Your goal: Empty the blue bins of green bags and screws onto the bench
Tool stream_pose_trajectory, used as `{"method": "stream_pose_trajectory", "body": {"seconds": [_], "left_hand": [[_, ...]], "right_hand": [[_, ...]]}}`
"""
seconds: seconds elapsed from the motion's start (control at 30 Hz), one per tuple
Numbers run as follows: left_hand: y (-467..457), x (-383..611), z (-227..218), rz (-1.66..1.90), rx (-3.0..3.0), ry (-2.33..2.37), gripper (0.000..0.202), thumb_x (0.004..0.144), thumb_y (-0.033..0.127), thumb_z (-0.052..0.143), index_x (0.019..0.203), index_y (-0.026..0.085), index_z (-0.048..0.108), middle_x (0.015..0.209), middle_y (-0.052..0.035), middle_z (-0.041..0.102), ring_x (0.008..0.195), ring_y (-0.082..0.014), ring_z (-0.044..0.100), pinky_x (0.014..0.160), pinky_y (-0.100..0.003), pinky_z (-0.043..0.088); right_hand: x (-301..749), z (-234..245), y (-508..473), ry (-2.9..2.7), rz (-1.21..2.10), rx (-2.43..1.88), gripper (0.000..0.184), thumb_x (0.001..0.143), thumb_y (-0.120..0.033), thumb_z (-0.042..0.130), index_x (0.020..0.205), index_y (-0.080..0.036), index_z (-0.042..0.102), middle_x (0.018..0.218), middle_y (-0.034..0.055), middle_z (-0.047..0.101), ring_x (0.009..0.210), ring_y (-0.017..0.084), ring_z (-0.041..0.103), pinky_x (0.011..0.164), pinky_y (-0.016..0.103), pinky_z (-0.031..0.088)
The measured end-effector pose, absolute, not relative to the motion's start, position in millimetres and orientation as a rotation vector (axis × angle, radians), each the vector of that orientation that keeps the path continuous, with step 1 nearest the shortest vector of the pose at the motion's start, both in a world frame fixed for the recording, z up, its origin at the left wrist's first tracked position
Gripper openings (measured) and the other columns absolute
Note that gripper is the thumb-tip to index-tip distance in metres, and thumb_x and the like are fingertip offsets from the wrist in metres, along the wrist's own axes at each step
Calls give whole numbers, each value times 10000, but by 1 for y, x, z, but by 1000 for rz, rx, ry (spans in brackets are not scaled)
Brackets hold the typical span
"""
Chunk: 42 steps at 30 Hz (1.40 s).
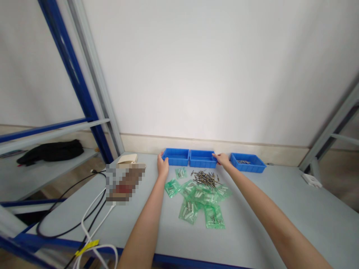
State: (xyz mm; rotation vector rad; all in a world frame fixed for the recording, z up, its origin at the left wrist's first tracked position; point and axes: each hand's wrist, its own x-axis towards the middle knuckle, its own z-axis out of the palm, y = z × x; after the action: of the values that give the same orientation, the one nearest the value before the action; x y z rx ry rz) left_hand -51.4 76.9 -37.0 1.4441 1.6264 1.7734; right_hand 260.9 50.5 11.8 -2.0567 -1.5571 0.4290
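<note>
Three blue trays stand in a row at the back of the grey table. My left hand (163, 165) grips the left end of the left tray (176, 157). My right hand (222, 159) grips the right end of the middle tray (202, 158). Both trays sit side by side, touching. The right tray (248, 163) stands apart and holds some metal screws. A loose pile of screws (204, 178) lies just in front of the trays. Several green plastic bags (196, 201) holding screws are spread nearer to me.
A beige device (127, 159) and a blurred-out object (125, 184) sit at the table's left. Black and white cables (92, 213) run off the front left edge. A white block (312, 180) lies at the far right. Blue shelf posts (73, 74) rise on the left.
</note>
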Motion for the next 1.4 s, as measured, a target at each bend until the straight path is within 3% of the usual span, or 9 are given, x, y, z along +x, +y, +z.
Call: {"method": "stream_pose_trajectory", "body": {"seconds": [0.2,0.37,0.5,0.73,0.83,0.93,1.17,1.27,1.4], "left_hand": [[77,-52,-38,1734,1442,1647,416,770,158,484,1185,187,476,1223,-114,576,1165,-247,531,1029,-411,399],[74,-47,-38,1721,1466,1660,452,787,210,510,1231,162,438,1283,-149,523,1228,-268,469,1055,-433,354],[67,-43,-31,1830,1510,1784,446,803,241,510,1231,149,426,1274,-162,511,1260,-277,416,1083,-460,288],[41,-28,-10,2007,1774,1768,311,861,251,436,1151,151,483,1213,-159,519,1194,-281,436,1041,-483,309],[28,-16,-1,1984,1909,1708,263,882,244,405,1103,166,524,1183,-141,522,1168,-270,450,1025,-476,325],[14,-4,7,1927,2080,1620,247,888,225,397,1061,171,565,1177,-134,515,1159,-262,451,1019,-464,332],[-13,33,13,1643,2280,1170,235,864,152,396,817,191,623,976,-65,624,958,-218,552,892,-411,431],[-20,53,8,1547,1994,1014,223,890,249,417,1019,183,587,962,-71,638,868,-193,596,799,-366,478],[-30,74,2,1341,1563,898,607,884,491,441,1392,212,262,1226,-134,550,996,-214,603,834,-374,489]], "right_hand": [[258,13,43,-1556,432,-2043,517,916,-403,334,597,-144,648,514,96,626,546,191,615,597,271,448],[287,28,15,-1502,239,-2021,408,906,-361,337,950,-163,691,887,114,691,900,233,621,805,322,427],[342,26,-14,-1277,-299,-2039,413,876,-312,367,1221,-191,559,1302,147,493,1236,316,383,985,475,278],[402,2,-36,-884,10,-2278,628,816,-382,454,1363,-84,373,1340,262,387,1230,374,396,943,493,363],[415,5,-39,-815,210,-2252,554,795,-322,486,1278,-53,460,1220,273,505,1170,374,472,924,484,388],[423,7,-47,-846,458,-2196,255,777,-260,503,863,-65,643,755,199,645,873,341,630,792,450,469],[401,10,-66,-813,765,-1810,181,783,-131,467,613,-186,493,459,9,512,486,142,593,567,254,528],[385,19,-65,-796,813,-1653,195,770,-94,472,601,-191,472,458,-9,503,492,119,602,568,207,536],[355,27,-63,-800,861,-1520,129,754,-102,492,644,-166,515,512,21,586,485,119,608,540,204,540]]}}
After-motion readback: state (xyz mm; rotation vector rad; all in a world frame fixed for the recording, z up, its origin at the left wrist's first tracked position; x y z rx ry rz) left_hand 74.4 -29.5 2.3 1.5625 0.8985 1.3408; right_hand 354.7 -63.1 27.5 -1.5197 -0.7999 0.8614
